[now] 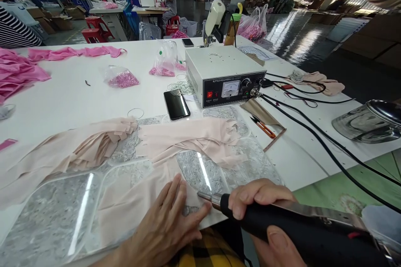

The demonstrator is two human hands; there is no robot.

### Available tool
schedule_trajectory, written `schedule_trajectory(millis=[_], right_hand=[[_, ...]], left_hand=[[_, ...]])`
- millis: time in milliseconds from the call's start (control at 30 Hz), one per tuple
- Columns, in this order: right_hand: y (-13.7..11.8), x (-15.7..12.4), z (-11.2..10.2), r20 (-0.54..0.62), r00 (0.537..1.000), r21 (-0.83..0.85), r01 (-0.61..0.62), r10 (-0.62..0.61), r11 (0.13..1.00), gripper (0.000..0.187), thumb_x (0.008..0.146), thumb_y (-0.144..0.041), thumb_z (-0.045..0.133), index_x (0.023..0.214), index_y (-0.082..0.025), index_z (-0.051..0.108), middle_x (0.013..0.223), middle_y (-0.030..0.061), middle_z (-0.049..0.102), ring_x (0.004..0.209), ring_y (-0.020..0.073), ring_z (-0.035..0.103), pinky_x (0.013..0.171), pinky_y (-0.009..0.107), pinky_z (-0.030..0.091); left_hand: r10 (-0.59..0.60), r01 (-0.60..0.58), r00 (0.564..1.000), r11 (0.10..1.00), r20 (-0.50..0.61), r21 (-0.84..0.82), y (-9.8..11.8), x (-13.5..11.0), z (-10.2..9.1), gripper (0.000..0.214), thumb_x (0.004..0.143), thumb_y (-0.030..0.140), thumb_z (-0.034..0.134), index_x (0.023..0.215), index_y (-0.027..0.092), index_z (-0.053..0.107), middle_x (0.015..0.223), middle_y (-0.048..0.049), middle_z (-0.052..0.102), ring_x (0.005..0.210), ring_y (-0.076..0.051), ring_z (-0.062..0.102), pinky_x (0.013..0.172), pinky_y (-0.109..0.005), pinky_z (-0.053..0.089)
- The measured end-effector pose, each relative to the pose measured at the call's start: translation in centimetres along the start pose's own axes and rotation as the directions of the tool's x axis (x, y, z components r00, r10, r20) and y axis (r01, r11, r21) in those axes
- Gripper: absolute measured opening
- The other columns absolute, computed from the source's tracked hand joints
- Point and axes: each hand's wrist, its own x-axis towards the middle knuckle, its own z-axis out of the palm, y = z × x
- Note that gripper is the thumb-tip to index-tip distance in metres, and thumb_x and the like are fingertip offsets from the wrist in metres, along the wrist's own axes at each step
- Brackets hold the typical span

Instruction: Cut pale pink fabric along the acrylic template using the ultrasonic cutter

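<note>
My left hand (166, 225) lies flat with fingers spread on a pale pink fabric strip (131, 200) at the table's near edge. My right hand (263, 208) is wrapped round a black handheld welding tool (300, 233); its metal tip (205, 196) touches the strip beside my left fingertips. The strip rests on a clear plastic sheet (53, 212). More pale pink strips lie in two piles, one pile (78, 146) to the left and another pile (194, 137) ahead.
A white control box (224, 73) with a meter stands ahead, black cables (313, 133) running right. A black phone (176, 104), bags of pink beads (120, 78), orange snips (265, 128), a metal lid (369, 123) and bright pink cloth (19, 71) lie about. A person sews far behind.
</note>
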Motion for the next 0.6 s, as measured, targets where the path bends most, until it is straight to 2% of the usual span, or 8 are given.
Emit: schedule_trajectory(millis=[100,267,467,600], right_hand=[[0.2,0.3,0.0,0.061,0.998,0.020,0.033,-0.034,0.999,0.016,0.093,-0.032,0.054,0.107,-0.024,0.058,0.086,0.0035,0.061,0.073,0.0179,0.061,0.070,0.038,0.057],[-0.2,0.8,0.3,0.053,0.998,-0.010,0.020,-0.020,1.000,0.008,0.096,-0.030,0.054,0.100,-0.025,0.059,0.084,0.0024,0.062,0.071,0.0162,0.062,0.067,0.034,0.058],[0.0,1.0,1.0,0.045,0.999,0.006,0.016,-0.016,1.000,0.012,0.095,-0.032,0.055,0.104,-0.025,0.058,0.084,0.0030,0.062,0.073,0.0182,0.064,0.068,0.037,0.058],[0.7,1.2,1.5,0.045,0.998,0.039,0.038,-0.040,0.999,0.012,0.096,-0.031,0.053,0.106,-0.025,0.057,0.087,0.0021,0.061,0.072,0.0159,0.062,0.068,0.034,0.058]], left_hand=[[-0.003,0.003,1.000,1.000,0.004,-0.011,-0.1,0.1,-0.3,0.075,0.094,0.068,0.056,0.157,0.034,0.033,0.128,-0.0152,0.061,0.127,-0.036,0.057,0.102,-0.041,0.042],[-0.002,0.002,1.000,1.000,-0.001,0.006,0.0,0.1,-0.2,0.077,0.092,0.069,0.058,0.156,0.034,0.033,0.128,-0.0167,0.061,0.127,-0.038,0.056,0.100,-0.043,0.045],[-0.004,0.004,1.000,1.000,-0.001,-0.029,0.2,-0.2,0.2,0.077,0.092,0.066,0.061,0.156,0.033,0.035,0.129,-0.0188,0.060,0.127,-0.041,0.056,0.100,-0.045,0.046],[-0.024,0.023,1.000,0.999,-0.008,-0.040,0.2,-0.4,0.3,0.075,0.094,0.065,0.058,0.157,0.033,0.034,0.132,-0.0193,0.059,0.128,-0.041,0.056,0.099,-0.045,0.047]])
